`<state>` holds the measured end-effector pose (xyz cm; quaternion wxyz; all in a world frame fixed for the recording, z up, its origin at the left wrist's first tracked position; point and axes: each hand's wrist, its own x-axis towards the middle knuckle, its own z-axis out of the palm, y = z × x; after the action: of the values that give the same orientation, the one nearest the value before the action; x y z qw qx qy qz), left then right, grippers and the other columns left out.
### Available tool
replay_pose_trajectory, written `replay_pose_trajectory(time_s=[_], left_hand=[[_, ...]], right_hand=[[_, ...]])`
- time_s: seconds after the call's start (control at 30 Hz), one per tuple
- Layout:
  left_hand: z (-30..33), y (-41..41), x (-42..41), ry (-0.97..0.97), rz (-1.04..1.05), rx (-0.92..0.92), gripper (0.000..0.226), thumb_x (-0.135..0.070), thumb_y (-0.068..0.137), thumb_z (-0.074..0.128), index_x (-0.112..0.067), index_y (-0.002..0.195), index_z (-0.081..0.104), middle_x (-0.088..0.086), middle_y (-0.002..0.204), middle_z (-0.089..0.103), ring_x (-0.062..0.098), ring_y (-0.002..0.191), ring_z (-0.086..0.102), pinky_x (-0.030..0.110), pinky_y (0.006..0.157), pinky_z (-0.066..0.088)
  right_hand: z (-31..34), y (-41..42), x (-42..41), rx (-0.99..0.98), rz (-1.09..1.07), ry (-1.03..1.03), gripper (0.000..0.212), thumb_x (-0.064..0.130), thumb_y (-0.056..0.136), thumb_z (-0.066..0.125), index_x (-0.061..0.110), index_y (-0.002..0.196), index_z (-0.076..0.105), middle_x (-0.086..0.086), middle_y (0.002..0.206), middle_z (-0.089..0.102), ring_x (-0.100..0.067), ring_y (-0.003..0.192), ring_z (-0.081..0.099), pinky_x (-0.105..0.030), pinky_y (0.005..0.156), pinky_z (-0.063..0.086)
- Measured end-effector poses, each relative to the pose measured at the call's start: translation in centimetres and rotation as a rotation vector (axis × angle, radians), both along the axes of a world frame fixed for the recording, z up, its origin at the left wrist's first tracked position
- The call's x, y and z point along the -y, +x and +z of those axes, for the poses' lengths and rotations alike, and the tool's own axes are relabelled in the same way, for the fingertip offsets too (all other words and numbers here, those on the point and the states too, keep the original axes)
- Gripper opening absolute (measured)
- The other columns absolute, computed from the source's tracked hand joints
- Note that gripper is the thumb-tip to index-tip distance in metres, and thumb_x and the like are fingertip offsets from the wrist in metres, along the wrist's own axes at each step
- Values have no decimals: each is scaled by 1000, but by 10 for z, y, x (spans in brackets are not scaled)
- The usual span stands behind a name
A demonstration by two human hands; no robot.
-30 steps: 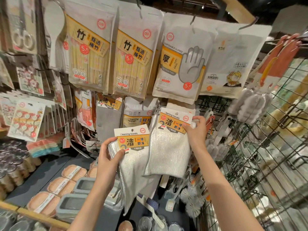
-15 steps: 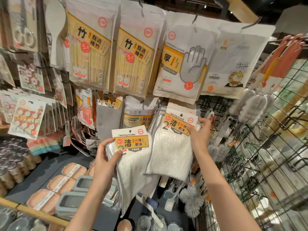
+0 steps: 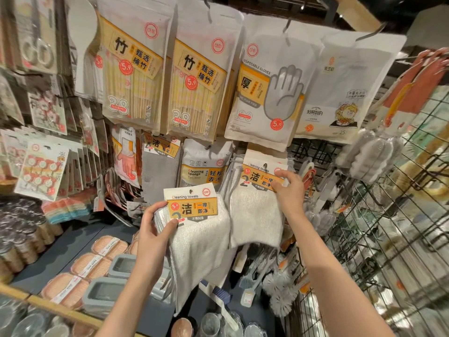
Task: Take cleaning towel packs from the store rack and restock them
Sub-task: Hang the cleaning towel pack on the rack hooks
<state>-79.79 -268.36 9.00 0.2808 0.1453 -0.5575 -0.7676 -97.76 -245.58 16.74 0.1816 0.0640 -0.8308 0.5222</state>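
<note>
My left hand [image 3: 155, 229] grips a stack of white cleaning towel packs [image 3: 199, 234] by its left edge, thumb on the orange label, held out in front of the rack. My right hand [image 3: 289, 190] pinches the card header of another cleaning towel pack [image 3: 255, 210] that hangs among several like it on a rack hook, just right of the held stack. The hook itself is hidden behind the header cards.
Chopstick packs [image 3: 136, 76] and a disposable gloves pack [image 3: 267, 93] hang above. A cleaning sponge pack [image 3: 204, 164] hangs behind the held stack. A wire grid wall [image 3: 379, 239] with brushes [image 3: 279, 295] stands at right. Grey containers [image 3: 116, 280] sit on the shelf below.
My right hand has slid from the hanging pack's upper right corner down onto the front of its label. The left hand's stack stays nearly still.
</note>
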Motion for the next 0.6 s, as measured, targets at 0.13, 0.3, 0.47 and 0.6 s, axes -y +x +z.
replay_pose_trajectory(time_s=[0.13, 0.3, 0.47, 0.6], left_hand=[[0, 1, 0, 23, 7, -10, 40, 4, 88, 59, -31, 106, 57, -10, 106, 67, 23, 103, 65, 41, 83, 53], [-2, 6, -2, 22, -20, 2, 40, 3, 88, 60, -33, 106, 58, -12, 110, 66, 27, 108, 63, 50, 91, 51], [-2, 12, -6, 25, -32, -8, 40, 1, 87, 63, -33, 107, 58, 0, 112, 67, 26, 103, 66, 44, 80, 56], [0, 16, -10, 22, -30, -36, 40, 3, 86, 62, -31, 108, 58, -1, 113, 66, 26, 107, 64, 43, 85, 55]], right_hand=[[-3, 3, -2, 8, 28, 55, 35, 2, 81, 66, 13, 114, 62, -9, 125, 48, -17, 119, 45, -13, 96, 25], [-3, 12, -3, 51, 48, 122, 46, 9, 81, 69, 17, 125, 57, -8, 134, 34, -7, 112, 31, -10, 93, 19], [2, 21, -3, 130, 67, 115, 54, 10, 81, 70, 20, 131, 52, -7, 143, 20, -12, 124, 29, -4, 85, 19], [4, 28, -7, 168, 95, 150, 61, 12, 80, 72, 22, 136, 48, -6, 149, 11, -20, 139, 16, -14, 95, 16]])
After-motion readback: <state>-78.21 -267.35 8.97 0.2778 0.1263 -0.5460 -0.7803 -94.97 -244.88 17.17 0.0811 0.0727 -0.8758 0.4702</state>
